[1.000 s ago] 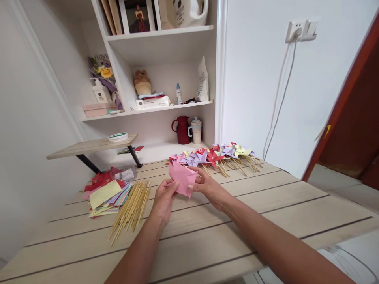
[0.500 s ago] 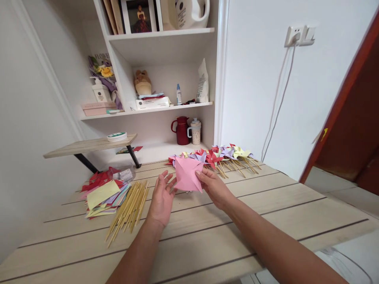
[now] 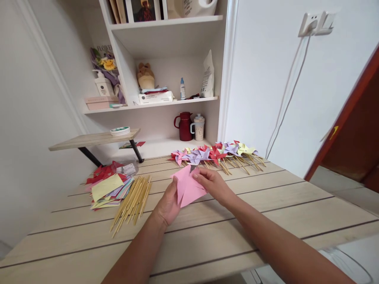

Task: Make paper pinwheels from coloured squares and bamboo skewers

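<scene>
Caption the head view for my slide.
Left hand and right hand hold slit pink paper before a row of paper pinwheels.

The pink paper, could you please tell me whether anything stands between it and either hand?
Nothing visible does: the left hand holds the pink paper at its left side, and the right hand touches its upper part. The sticks lie off to the left, the pinwheels farther back.
</scene>
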### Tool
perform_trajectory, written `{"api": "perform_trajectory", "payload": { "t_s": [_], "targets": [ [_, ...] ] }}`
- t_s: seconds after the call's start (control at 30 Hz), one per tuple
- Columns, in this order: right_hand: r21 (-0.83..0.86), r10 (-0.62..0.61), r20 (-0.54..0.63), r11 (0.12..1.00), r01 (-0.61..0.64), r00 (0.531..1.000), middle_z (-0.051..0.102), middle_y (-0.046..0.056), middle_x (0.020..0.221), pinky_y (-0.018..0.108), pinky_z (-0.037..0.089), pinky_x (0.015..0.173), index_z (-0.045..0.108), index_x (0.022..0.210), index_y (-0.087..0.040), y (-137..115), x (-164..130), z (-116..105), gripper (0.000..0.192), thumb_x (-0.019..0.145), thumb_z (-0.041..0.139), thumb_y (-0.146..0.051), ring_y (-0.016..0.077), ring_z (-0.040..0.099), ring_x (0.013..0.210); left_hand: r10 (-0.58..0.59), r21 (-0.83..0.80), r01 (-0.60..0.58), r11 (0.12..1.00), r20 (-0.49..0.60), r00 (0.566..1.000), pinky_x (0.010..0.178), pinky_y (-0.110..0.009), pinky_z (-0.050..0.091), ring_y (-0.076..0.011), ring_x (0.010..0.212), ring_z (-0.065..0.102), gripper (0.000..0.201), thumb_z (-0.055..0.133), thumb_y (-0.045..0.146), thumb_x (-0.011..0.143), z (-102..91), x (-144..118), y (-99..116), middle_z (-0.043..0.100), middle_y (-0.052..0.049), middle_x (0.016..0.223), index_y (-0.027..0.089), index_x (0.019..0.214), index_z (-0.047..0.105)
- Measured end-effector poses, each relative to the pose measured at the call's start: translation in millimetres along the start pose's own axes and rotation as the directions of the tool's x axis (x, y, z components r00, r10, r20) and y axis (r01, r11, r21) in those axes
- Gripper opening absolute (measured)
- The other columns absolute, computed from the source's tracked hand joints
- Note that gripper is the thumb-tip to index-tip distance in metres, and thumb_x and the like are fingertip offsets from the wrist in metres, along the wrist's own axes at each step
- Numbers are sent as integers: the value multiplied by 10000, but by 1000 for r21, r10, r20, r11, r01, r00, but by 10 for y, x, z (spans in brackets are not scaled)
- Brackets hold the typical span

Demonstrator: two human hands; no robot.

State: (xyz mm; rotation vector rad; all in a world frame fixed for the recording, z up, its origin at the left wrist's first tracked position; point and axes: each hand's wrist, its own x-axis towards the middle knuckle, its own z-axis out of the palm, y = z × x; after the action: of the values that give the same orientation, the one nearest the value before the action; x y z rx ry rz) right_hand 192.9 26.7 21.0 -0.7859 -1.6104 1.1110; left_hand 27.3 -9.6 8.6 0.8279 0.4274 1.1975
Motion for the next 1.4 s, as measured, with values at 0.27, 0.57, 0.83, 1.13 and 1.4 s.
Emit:
{"api": "perform_trajectory", "payload": {
  "t_s": [0.27, 0.57, 0.83, 1.13, 1.4],
  "targets": [
    [-106, -62, -67, 993, 55, 996, 418, -35, 642, 269, 278, 577, 513, 657, -195, 34, 23, -56, 395, 849, 616, -525, 132, 382, 610, 18, -12, -18, 1000, 18, 1000, 1132, -478, 370, -335, 1273, 565, 632, 588, 567, 878, -3, 15, 30, 625, -193, 1348, 114, 1319, 599],
    [-250, -182, -104, 956, 151, 978, 522, -29, 695, 289, 398, 579, 558, 1286, -240, -13, -53, 6, 380, 924, 545, -357, 154, 484, 584, 38, -53, -62, 997, -374, 927, 971, -407, 535, -270, 1092, 685, 348, 593, 232, 914, -62, 126, 8, 703, -188, 1217, 101, 1234, 635],
    [-539, -479, 42, 728, 424, 877, 515, 13, 791, 310, 444, 669, 603, 1249, -259, 2, -140, 129, 343, 923, 536, -177, 175, 508, 702, 121, -230, -218, 948, -373, 920, 917, -417, 568, -245, 1055, 692, 384, 451, 313, 993, 62, 39, 223, 704, -165, 1221, 115, 1285, 604],
    [-540, -522, 60, 700, 467, 851, 518, 14, 774, 297, 439, 625, 649, 1115, -263, 38, -164, 218, 199, 928, 597, -215, 169, 504, 664, 43, -250, -116, 961, -282, 959, 933, -345, 551, -240, 1104, 675, 408, 487, 332, 979, 63, 42, 144, 701, -160, 1235, 100, 1288, 617],
    [-476, -532, 5, 743, 470, 847, 559, 37, 790, 323, 443, 649, 719, 966, -255, -13, -156, 124, 115, 934, 611, -279, 182, 536, 703, 76, -222, -146, 964, -295, 953, 993, -385, 526, -255, 1161, 653, 429, 477, 333, 980, 105, 29, 191, 705, -160, 1230, 111, 1330, 590]
  ]
}}
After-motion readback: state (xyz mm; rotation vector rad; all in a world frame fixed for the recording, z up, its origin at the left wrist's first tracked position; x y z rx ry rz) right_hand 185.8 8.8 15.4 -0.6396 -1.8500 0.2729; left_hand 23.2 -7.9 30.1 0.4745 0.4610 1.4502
